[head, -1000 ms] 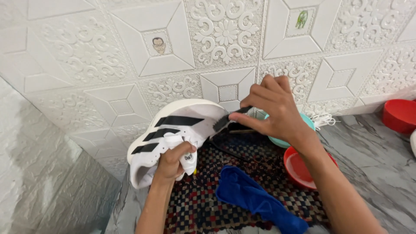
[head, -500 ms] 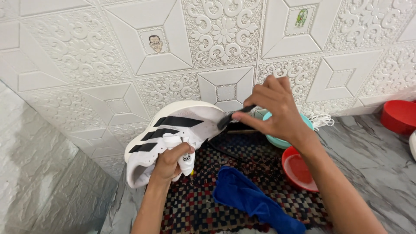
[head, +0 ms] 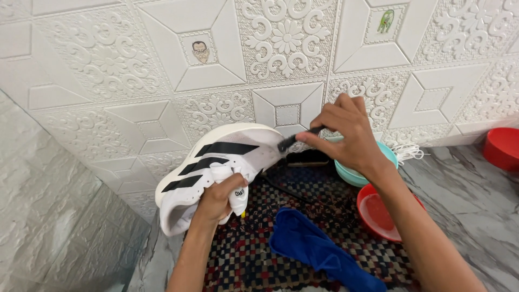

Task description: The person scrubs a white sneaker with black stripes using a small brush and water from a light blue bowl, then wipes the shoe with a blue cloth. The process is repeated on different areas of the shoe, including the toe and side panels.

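Note:
My left hand (head: 220, 197) grips a white sneaker (head: 216, 162) with three black stripes by its tongue and holds it tilted above a woven mat. My right hand (head: 346, 135) is closed around a small dark brush (head: 294, 139). The brush's bristle end touches the sneaker near its heel. Both arms reach in from the bottom of the view.
A blue cloth (head: 319, 249) lies on the checkered mat (head: 254, 259). A teal bowl (head: 354, 176) and a red bowl (head: 378, 216) sit to the right on the grey marbled floor. White laces (head: 408, 151) lie by the embossed white wall. A red tub (head: 503, 148) stands far right.
The sneaker and my left hand have shifted slightly. My right hand keeps the brush at the heel, moving it a little along the shoe.

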